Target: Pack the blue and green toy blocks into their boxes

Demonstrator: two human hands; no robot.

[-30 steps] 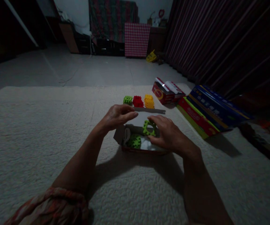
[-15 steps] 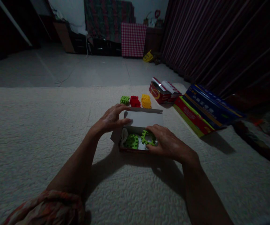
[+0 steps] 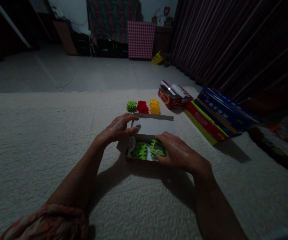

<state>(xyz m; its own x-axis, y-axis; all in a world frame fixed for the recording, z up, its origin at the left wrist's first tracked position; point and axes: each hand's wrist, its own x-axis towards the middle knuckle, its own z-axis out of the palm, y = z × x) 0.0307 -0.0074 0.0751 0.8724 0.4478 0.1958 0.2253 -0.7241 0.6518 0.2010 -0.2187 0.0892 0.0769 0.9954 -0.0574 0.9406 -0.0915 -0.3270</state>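
A small cardboard box (image 3: 142, 160) lies with its white-lined lid (image 3: 153, 125) raised at the back. My left hand (image 3: 119, 128) grips the lid's left end between thumb and fingers. Over the right part of the box, my right hand (image 3: 173, 150) holds a green notched toy block (image 3: 156, 148) between thumb and fingertips. More green notched blocks (image 3: 141, 151) lie inside on the left, beside a pale folded strip (image 3: 131, 145). Behind the lid sit a green block stack (image 3: 131, 106), a red one (image 3: 143, 107) and a yellow one (image 3: 155, 106).
On the pale quilted mat (image 3: 59, 133), a red open box (image 3: 170, 96) stands at the back right. Nearer on the right are a blue box (image 3: 223, 111) and a red-and-green box (image 3: 206, 123). A dark curtain (image 3: 216, 43) hangs behind them.
The view has shifted slightly. Both hands stay at the box, and the green block in my right hand has tilted a little.
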